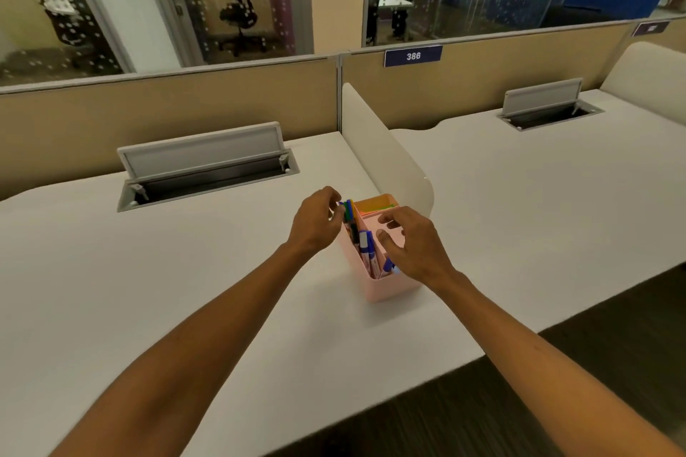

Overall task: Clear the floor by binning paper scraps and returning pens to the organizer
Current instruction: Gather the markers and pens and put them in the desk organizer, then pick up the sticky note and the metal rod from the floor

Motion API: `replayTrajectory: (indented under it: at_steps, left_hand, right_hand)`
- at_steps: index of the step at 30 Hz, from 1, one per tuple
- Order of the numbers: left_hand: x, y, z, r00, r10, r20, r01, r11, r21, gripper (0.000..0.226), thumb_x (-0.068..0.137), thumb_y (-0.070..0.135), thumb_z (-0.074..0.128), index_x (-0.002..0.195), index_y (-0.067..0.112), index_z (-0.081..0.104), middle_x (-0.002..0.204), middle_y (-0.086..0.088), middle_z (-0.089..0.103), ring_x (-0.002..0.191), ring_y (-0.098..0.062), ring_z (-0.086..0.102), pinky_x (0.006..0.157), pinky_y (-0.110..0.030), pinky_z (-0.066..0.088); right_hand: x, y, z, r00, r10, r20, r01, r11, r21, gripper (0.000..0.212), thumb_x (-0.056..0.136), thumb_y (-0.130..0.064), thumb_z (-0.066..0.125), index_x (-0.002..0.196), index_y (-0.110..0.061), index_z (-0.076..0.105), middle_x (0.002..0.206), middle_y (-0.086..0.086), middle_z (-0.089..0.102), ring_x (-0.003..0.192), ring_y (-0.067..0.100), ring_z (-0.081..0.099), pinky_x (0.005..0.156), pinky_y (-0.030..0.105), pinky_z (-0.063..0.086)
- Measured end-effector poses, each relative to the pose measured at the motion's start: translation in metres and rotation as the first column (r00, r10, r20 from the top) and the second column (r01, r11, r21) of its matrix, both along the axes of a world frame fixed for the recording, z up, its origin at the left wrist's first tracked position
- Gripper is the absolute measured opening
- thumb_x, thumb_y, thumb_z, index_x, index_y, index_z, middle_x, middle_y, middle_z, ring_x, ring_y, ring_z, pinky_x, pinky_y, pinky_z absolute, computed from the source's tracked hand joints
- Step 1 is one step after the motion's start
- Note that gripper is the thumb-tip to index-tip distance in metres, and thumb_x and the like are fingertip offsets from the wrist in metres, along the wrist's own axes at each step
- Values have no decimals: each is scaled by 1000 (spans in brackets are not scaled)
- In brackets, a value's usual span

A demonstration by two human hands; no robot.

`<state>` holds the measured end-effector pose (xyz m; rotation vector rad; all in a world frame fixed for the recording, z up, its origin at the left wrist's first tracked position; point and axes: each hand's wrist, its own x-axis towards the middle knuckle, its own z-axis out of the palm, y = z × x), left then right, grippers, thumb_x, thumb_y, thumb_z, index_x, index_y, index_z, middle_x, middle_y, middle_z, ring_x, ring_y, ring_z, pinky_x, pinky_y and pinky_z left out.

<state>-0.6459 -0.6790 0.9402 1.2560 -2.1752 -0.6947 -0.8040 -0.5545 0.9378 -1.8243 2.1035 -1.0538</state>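
A pink desk organizer (375, 289) stands on the white desk (185, 289), close to a curved white divider. Several pens and markers (365, 247) stand in its left compartment, blue, green and black ones among them. My left hand (317, 224) is at the organizer's left side, fingertips pinched on the tops of the pens (347, 210). My right hand (412, 241) hovers over the right compartments with fingers curled and apart, holding nothing that I can see. No paper scraps or bin are in view.
A curved white divider (386, 156) separates this desk from the neighbouring desk (538, 204). Each desk has an open grey cable hatch (204, 167). A beige partition with a "386" label (413, 56) runs along the back. Dark carpet (612, 345) lies at the right.
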Motion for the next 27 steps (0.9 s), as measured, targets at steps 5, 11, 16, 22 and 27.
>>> replayTrajectory:
  at_steps: [5,11,16,22,27]
  left_hand:
    - [50,71,-3,994,44,99,-49,998,48,31,95,29,56,120,11,53,103,-12,68,83,-18,59,74,-28,49]
    - [134,191,-22,933,158,325,-137,987,-84,49,98,39,45,137,10,40,140,-13,50,127,-29,48,99,-41,45]
    - [210,310,-54,868,240,434,-251,967,-32,56,98,44,40,143,12,34,148,-12,41,134,-30,40,108,-45,39]
    - [293,424,-77,811,286,511,-330,944,-5,56,96,45,43,138,8,39,139,-15,49,126,-31,47,99,-46,46]
    - [348,486,-93,779,240,579,-300,954,9,55,96,45,42,137,10,39,138,-12,49,124,-29,48,97,-46,47]
  right_hand:
    - [48,36,14,979,149,-141,-139,987,82,32,90,-33,65,118,-18,62,122,1,66,107,20,61,87,28,48]
    - [104,108,-2,830,350,-434,-224,922,315,58,96,-50,47,146,-22,38,158,3,34,145,26,32,112,47,36]
    - [153,190,-24,793,459,-400,-302,867,397,63,98,-50,42,152,-21,28,164,6,17,151,27,16,120,49,20]
    - [224,279,-53,753,556,-352,-379,804,458,65,96,-51,45,150,-17,33,160,9,28,147,29,25,119,49,26]
    - [275,334,-83,745,594,-303,-400,761,510,64,95,-49,46,148,-16,36,159,10,30,147,29,26,117,51,29]
